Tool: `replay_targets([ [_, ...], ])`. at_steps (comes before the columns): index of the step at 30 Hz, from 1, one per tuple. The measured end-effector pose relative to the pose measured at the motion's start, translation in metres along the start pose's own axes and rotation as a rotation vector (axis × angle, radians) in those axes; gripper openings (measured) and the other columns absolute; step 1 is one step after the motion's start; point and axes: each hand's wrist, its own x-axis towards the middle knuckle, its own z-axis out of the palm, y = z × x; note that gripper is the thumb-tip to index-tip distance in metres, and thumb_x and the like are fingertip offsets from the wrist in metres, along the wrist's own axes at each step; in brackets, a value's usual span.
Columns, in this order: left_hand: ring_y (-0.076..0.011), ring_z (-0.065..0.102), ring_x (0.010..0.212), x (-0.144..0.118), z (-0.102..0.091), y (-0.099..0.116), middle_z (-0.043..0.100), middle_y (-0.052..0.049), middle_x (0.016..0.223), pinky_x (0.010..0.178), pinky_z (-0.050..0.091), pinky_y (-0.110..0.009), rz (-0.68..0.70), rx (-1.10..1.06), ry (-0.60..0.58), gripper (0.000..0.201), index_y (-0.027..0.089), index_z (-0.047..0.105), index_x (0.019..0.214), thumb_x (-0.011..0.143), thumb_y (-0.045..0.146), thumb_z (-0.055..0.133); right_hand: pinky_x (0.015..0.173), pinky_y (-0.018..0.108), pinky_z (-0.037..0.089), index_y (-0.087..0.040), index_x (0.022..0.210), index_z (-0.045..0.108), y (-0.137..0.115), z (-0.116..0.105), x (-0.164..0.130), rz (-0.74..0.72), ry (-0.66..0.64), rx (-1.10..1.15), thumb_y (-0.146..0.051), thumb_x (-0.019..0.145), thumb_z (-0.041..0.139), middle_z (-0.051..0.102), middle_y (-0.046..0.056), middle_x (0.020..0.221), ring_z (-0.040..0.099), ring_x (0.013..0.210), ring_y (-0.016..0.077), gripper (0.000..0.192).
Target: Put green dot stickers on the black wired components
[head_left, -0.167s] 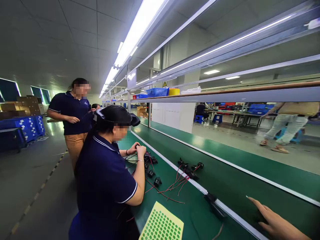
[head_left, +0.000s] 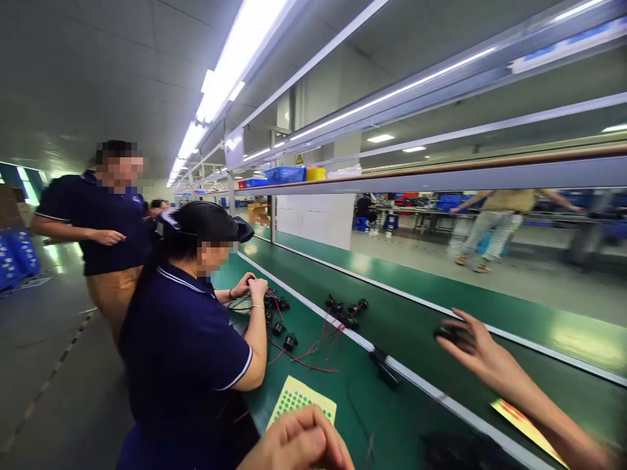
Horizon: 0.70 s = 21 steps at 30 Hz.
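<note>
Right hand [head_left: 473, 352] outstretched, fingers gripping (loosely) black part [head_left: 447, 333].

Bright ceiling strip lights [head_left: 230, 49], motion blur, edges warped

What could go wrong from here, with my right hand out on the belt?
1. The right hand reaches far over the belt onto a small black part; the picture is blurred, so the grip may be loose and the part could slip.
2. Loose red wires and more parts lie close by and could snag on the way back.
3. The left hand sits by the dot sheet and might knock it.
</note>
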Motion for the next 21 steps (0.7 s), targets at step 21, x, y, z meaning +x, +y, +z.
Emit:
replay_targets([
  [21, -0.0170, 0.076, 0.086, 0.026, 0.071, -0.050, 0.085, -0.012, 0.095, 0.084, 0.054, -0.026, -0.239, -0.361, -0.073, 0.041, 0.017, 0.086, 0.102, 0.080, 0.051, 0.091, 0.114, 0.041, 0.057, -0.043, 0.157, 0.044, -0.103, 0.035, -0.192, -0.099, -0.280, 0.212, -0.024, 0.101, 0.072, 0.068, 0.007, 0.144, 0.068, 0.133, 0.0246, 0.066],
])
